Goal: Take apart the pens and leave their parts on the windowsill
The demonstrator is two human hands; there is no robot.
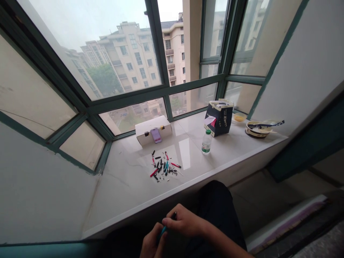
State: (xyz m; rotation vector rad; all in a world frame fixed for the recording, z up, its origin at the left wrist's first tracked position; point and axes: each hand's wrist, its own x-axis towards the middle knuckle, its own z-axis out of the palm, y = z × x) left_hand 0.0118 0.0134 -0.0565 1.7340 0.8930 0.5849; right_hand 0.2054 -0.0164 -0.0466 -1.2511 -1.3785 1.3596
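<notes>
Over my lap, a teal and black pen (163,230) is held between both hands. My left hand (152,242) is closed around its lower teal part. My right hand (182,221) pinches the upper part, and a dark end (174,215) shows beside its fingers. Much of the pen is hidden by my fingers, so I cannot tell whether it is in one piece. Beyond my hands, a loose pile of pen parts (163,166) lies on the white windowsill (129,193): black, red and teal barrels or caps, with small pale pieces scattered around.
A white box (153,129) stands near the window behind the pile. To the right are a water bottle (206,142) with a green cap, a dark paper bag (219,118), a small bowl (239,117) and a round container (256,129). The sill's front edge runs before my knees.
</notes>
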